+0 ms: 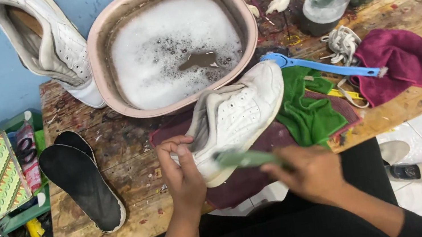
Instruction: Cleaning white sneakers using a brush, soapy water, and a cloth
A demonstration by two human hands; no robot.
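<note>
The left hand (181,173) grips the heel of a white sneaker (234,120), fingers curled over the collar, pinning it on a maroon cloth (245,179) at the near edge of the wooden bench (133,167). The right hand (313,173) is closed around a green brush (244,158), whose blurred head meets the shoe's side. The sneaker's heel sits near the bench edge, so a hard stroke could push it off into the lap if the left grip slips on wet material. The pink basin (174,41) of sudsy water stands just behind the toe; a shove forward could nudge it and slop water. The blue-handled brush (323,67) and green rag (305,110) lie just beside the toe and could be dragged along.
</note>
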